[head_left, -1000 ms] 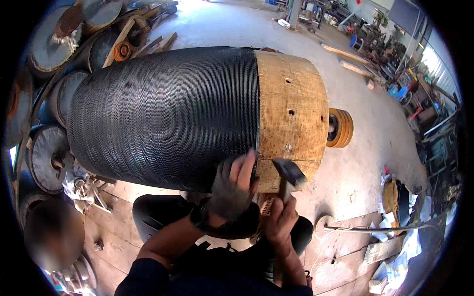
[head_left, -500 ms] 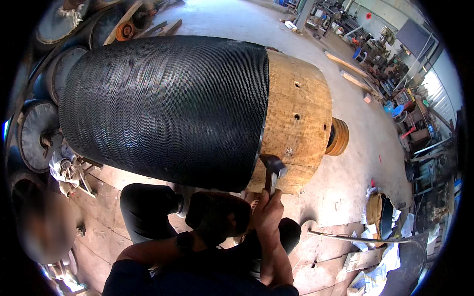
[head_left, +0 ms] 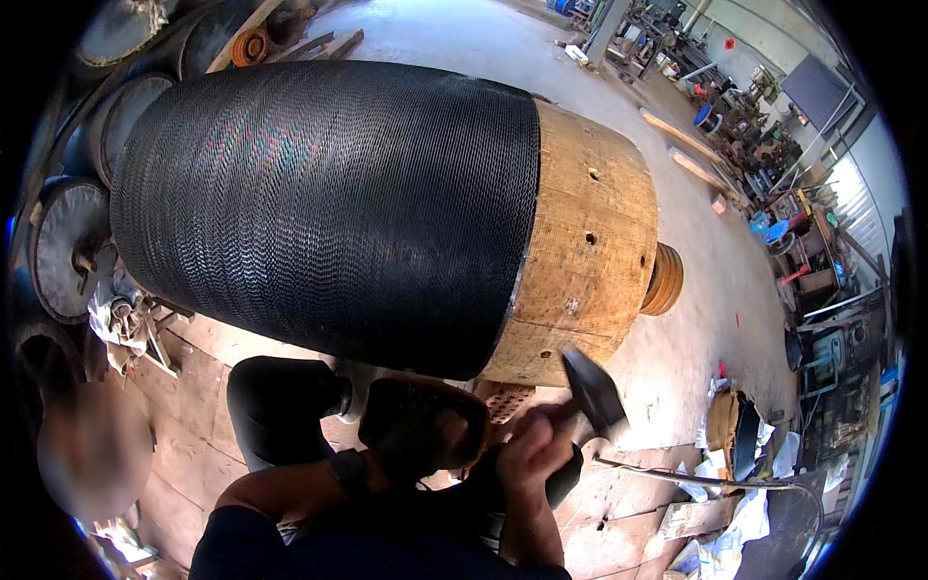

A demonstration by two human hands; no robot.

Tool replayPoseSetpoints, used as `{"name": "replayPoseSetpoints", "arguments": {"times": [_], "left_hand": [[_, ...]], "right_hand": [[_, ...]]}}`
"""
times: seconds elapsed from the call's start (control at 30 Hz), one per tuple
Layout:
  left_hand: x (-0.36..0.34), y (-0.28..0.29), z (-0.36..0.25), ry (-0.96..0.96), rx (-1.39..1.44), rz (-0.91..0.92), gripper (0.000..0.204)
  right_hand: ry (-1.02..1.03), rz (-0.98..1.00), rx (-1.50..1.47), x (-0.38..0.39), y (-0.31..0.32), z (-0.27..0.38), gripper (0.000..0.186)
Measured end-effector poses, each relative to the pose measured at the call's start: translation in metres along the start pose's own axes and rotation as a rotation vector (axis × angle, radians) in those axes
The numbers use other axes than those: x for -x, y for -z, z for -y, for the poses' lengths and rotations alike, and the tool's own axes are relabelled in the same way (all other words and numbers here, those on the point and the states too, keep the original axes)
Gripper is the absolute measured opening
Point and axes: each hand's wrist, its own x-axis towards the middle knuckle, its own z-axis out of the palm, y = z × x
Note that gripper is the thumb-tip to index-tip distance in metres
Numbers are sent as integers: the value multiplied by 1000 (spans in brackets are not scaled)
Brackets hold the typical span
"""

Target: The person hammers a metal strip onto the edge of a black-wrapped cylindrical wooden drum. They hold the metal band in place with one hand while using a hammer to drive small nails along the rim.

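Note:
A large drum fills the middle: tightly wound black ridged covering [head_left: 319, 213] over most of it and a bare tan wooden band [head_left: 580, 232] with holes at its right, beside an orange grooved wheel [head_left: 665, 280]. My right hand [head_left: 536, 449] grips a hammer [head_left: 594, 391] by its handle, the head raised near the band's lower edge, its outline blurred. My left hand [head_left: 416, 454], in a dark glove, is low below the drum in deep shadow, beside a dark padded object; its fingers and anything in them are unclear.
Large stacked rollers [head_left: 72, 246] line the left. Timber lengths [head_left: 696, 164] lie on the concrete floor [head_left: 725, 319]. Machinery and clutter [head_left: 793, 242] crowd the right. A bent metal tube [head_left: 725, 483] and paper scraps lie lower right. A blurred patch covers the lower left.
My left hand has dropped from the drum's covering into shadow below it. The hammer in my right hand has moved down and rightward. The view has shifted slightly.

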Motion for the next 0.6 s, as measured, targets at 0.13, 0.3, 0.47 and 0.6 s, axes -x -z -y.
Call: {"name": "replayPoseSetpoints", "arguments": {"times": [0.13, 0.3, 0.47, 0.6], "left_hand": [[-49, 74, -3, -216, -118, -334, 38], [-97, 120, 36, -357, -545, -652, 36], [-128, 139, 58, -342, -583, -761, 48], [-126, 136, 62, -355, -526, -811, 49]], "right_hand": [[-167, 87, 214, -6, -7, -14, 19], [-107, 155, 143, -6, 3, 3, 21], [80, 191, 309, -10, 0, -10, 18], [-177, 227, 167, -16, -3, -10, 22]]}}
